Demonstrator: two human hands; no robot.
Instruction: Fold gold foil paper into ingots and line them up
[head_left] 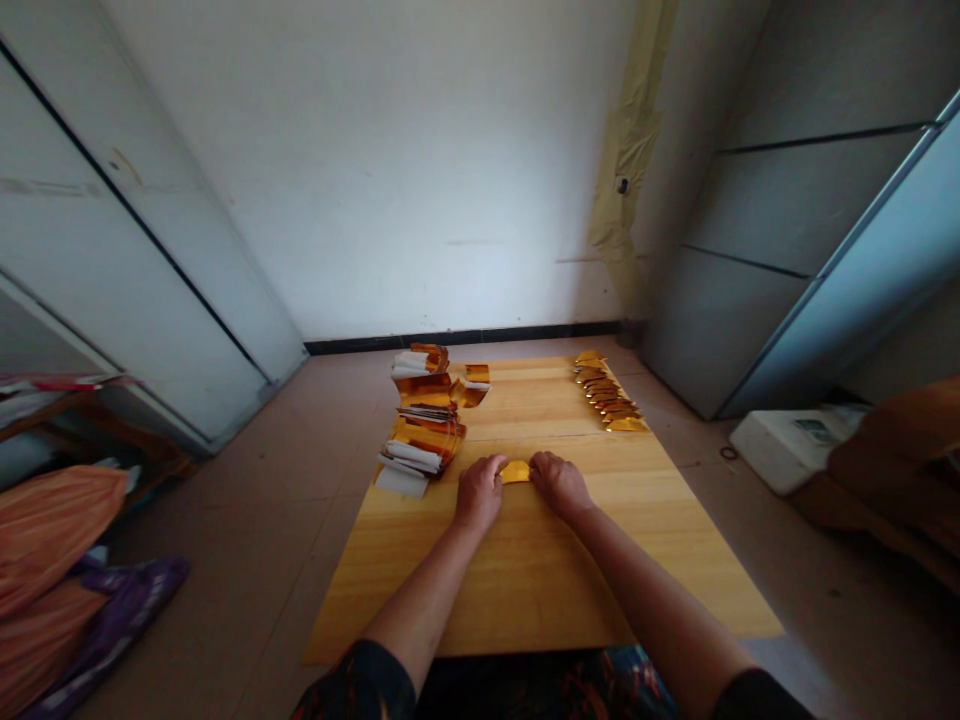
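A small folded piece of shiny gold paper (515, 471) is stretched between my two hands, just above or on the wooden table (540, 580). My left hand (480, 490) is closed on its left end. The right end is pinched by my right hand (560, 484). Left of my hands lie loose piles of gold paper sheets (424, 435) with white backs, some curled. Single gold sheets (477, 374) rest beside those piles. At the far right of the table, several folded gold pieces (606, 393) stand in an overlapping row.
A white wall (450, 180) rises behind the table, with a taped strip (626, 150) on it. A grey refrigerator (735, 260) stands at the right, near a white box (780, 450). Pale cabinet doors (135, 200) and orange cloth (60, 540) are on the left.
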